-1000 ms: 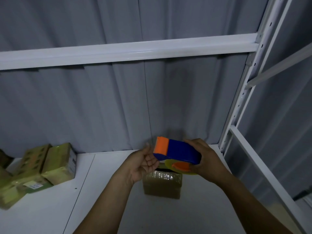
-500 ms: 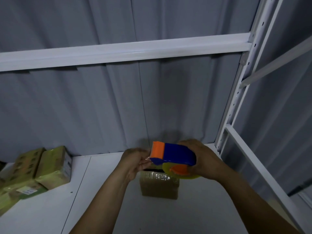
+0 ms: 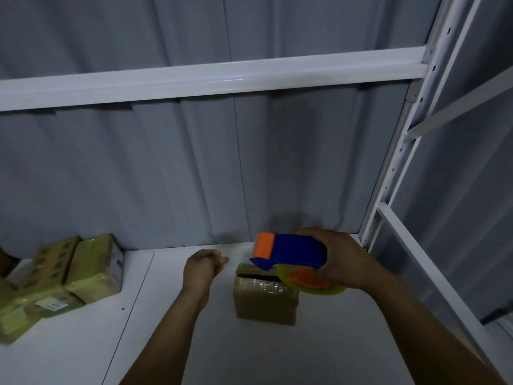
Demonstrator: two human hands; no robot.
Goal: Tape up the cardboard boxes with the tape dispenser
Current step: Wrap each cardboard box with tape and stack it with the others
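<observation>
- The dispenser [image 3: 291, 252], blue with orange ends and a yellow roll, hangs in the air just above the far edge of the box [image 3: 266, 301], nose pointing to 9 o'clock.
- The right hand [image 3: 345, 259] holds it from 3 o'clock, fingers wrapped round the blue body.
- The box stands on the white shelf [image 3: 166, 343]. Its top shines with clear tape, but a dark gap shows along the far edge.
- The left hand [image 3: 204, 266] is at 10 o'clock from the box, apart from the dispenser. Its fingers are curled together as if pinching. A pale sheen between it and the nose may be clear tape; I cannot tell.
- Step in hand, as I judge it: drawing out a length of tape before laying it.
- Next move calls for lowering the nose onto the gap, pressing the tape end down and pulling toward 6 o'clock with the box steadied.
- At 9 o'clock, well apart, lies 1 pile [image 3: 69, 276] of yellow-green boxes.
</observation>
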